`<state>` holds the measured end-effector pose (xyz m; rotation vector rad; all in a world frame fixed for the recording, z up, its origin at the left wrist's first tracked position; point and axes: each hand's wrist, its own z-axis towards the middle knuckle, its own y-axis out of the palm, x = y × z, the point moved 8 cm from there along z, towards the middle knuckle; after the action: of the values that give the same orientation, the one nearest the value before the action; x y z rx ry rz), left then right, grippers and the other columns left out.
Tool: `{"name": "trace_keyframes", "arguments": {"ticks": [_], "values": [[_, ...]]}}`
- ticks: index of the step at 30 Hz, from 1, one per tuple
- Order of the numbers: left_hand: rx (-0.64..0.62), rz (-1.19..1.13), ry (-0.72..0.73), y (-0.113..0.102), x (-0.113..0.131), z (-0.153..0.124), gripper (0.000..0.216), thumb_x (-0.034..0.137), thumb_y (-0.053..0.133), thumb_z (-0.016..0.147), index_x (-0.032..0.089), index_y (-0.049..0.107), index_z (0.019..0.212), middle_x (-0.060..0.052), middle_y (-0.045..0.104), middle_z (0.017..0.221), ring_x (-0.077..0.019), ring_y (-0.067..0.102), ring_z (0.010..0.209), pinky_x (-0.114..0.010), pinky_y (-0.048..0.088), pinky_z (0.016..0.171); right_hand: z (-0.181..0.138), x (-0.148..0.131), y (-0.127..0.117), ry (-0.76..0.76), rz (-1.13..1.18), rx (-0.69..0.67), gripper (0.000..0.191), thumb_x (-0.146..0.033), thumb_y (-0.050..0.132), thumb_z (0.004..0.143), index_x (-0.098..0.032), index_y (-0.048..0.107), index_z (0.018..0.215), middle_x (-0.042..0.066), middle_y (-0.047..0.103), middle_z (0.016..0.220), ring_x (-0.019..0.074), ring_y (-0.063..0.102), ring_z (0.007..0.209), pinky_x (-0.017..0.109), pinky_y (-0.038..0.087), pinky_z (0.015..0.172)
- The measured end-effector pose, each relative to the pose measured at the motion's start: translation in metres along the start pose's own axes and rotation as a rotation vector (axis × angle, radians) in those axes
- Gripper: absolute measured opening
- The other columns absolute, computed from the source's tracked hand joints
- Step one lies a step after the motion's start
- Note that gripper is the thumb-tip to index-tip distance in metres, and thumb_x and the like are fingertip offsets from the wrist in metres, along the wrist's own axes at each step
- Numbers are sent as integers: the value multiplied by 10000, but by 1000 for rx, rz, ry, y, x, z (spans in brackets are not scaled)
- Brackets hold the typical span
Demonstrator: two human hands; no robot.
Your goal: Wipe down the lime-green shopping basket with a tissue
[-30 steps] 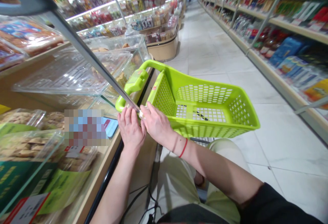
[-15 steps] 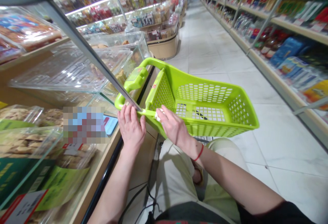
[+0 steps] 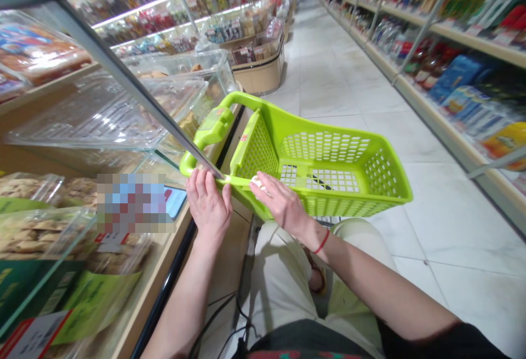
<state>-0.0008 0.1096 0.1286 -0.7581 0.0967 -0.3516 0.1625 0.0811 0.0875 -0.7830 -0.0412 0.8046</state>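
A lime-green shopping basket with a perforated floor stands in front of me in a shop aisle, with nothing large inside. My left hand is wrapped over its near rim, beside the green handle. My right hand rests on the same rim further right, fingers closed around a small white thing that I cannot make out. A red string circles my right wrist. A grey metal bar of the display case slants down to the rim between my hands.
On my left is a wooden display counter with clear lidded bins of biscuits and pastries. Shelves of packaged goods line the right side. A white tiled aisle runs ahead; a person stands far down it.
My right hand has slid rightward off the left hand and along the basket rim, with the small white thing in its fingers. The left hand has stayed on the rim.
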Motion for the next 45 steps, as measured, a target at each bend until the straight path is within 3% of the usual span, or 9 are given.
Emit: {"name": "trace_keyframes", "arguments": {"ticks": [5,13,16,21,27,33,38,45], "values": [[6,-26,-29,1,-1,0,503,368,480,971,109,431,1399,-233,478,1440,-340,306,1484,-558,274,1206,-24,19,-14,-6,-41,36,502,-23,513,938,-228,603,1388,147,537,1485,248,513,1383,430,497,1120],[-5,-26,-13,-1,0,0,500,350,471,974,115,415,1412,-222,487,1431,-334,302,1484,-545,285,1204,34,-22,2,-118,-38,-6,379,-147,481,1002,-182,636,1346,164,563,1463,242,532,1365,389,475,1141],[-10,-14,-8,-1,1,1,504,345,467,976,94,419,1410,-234,489,1432,-325,295,1489,-534,273,1214,40,-25,6,-103,-51,-17,381,-165,466,1012,-193,623,1358,145,576,1455,227,549,1348,380,487,1131],[-11,-20,-31,0,-1,0,526,363,491,969,106,415,1422,-234,472,1459,-334,293,1492,-552,254,1217,12,-4,-5,-65,-52,-42,430,-105,446,994,-178,586,1394,160,554,1472,234,513,1382,409,506,1113],[-9,-16,-55,1,-1,0,526,364,496,966,79,436,1404,-244,469,1450,-333,285,1492,-538,245,1226,-26,16,-26,-96,-144,66,405,-38,510,951,-103,636,1331,250,585,1405,275,571,1325,399,522,1081],[-14,30,-43,2,1,0,554,399,498,966,53,433,1394,-258,474,1439,-341,290,1483,-532,274,1216,4,0,-8,-84,-113,-25,433,-87,475,980,-159,587,1392,184,537,1482,246,520,1375,408,499,1118],[-24,34,-45,1,0,1,553,416,497,965,55,443,1382,-263,481,1434,-343,301,1481,-538,280,1213,29,-19,-4,-115,-81,12,391,-109,466,994,-153,633,1345,211,579,1430,254,563,1333,386,494,1117],[-9,52,-32,-1,2,1,561,404,511,961,54,437,1393,-266,486,1428,-348,301,1482,-548,285,1210,-21,15,-21,-24,-135,-19,446,-52,451,973,-170,604,1375,196,560,1454,248,561,1334,408,518,1086]]}}
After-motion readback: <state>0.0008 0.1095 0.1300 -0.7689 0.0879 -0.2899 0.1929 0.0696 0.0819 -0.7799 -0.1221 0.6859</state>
